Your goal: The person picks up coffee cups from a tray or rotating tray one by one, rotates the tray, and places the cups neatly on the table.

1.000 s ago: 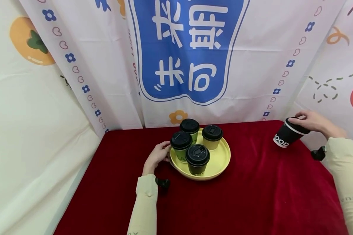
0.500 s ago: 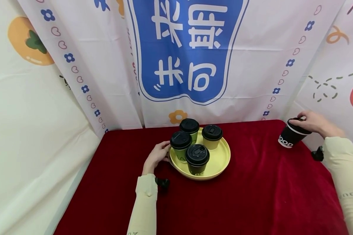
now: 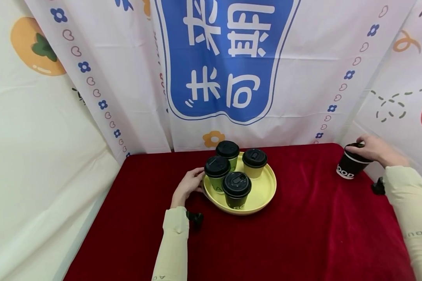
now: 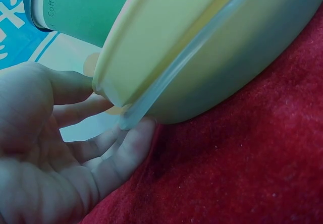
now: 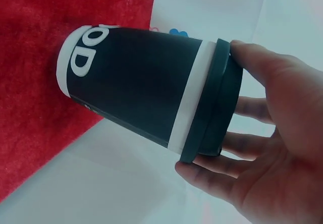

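At the right end of the table, my right hand [image 3: 378,151] grips the black lid of a black paper coffee cup [image 3: 351,166] from above. The cup leans slightly, its white-banded base close over the red cloth. In the right wrist view, thumb and fingers span the sides of the lid [image 5: 212,103]. My left hand [image 3: 188,186] pinches the left rim of a round yellow tray [image 3: 263,191], with fingers reaching under the edge in the left wrist view. Several lidded coffee cups stand on that tray: a dark one [image 3: 236,197] in front, green ones [image 3: 216,181] at left and a tan one [image 3: 253,171] behind.
A dark red cloth [image 3: 285,242] covers the table. Behind it hangs a printed white curtain [image 3: 302,89] with a blue panel [image 3: 228,58]; white sheets [image 3: 45,156] close off both sides. The tray's right half is bare.
My right hand has carried the black cup a little to the right, and the cup stands somewhat more upright. The left hand and the tray stay in place.
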The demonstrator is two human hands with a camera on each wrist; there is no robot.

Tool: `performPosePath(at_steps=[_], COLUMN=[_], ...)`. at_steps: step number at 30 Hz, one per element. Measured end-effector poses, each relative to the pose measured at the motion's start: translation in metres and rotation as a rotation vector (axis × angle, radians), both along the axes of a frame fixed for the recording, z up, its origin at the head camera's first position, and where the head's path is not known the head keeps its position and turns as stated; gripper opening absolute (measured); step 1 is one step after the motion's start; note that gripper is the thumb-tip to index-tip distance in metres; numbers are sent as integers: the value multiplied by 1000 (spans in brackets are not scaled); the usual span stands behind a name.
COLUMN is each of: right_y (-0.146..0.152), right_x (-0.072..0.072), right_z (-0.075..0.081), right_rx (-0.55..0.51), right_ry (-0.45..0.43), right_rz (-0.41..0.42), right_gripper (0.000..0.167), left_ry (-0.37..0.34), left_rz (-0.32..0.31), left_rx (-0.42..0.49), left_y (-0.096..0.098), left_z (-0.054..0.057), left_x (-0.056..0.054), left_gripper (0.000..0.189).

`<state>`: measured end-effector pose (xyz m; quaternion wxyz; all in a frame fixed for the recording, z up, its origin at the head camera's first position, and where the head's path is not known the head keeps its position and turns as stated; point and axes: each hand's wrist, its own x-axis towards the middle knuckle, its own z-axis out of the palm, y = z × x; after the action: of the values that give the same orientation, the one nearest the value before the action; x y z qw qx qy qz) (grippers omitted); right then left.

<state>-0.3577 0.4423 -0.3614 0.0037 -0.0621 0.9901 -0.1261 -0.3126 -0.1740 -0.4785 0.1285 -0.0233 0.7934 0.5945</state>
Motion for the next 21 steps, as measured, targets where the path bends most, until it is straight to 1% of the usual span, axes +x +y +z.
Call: performPosePath(at_steps=[3,9,17,21], right_y=[-3,-7,-6,-4], right_x=[1,4,6,9], right_z=[-4,-11,-12,-14], right_rx=[1,-6,-16,-24], right_ry=[16,-32,-31,-45], right_rz=[0,-2,0,-9], right_gripper=[67,69,69,70], left_ry=[5,6,21,9], left_rz=[3,-1,-7,-15], left_rx=[-4,-4,-3,0], left_y=[-1,-1,0,1], left_z=[0,0,3,3], left_x=[0,1,4,3], left_gripper=[39,39,41,42])
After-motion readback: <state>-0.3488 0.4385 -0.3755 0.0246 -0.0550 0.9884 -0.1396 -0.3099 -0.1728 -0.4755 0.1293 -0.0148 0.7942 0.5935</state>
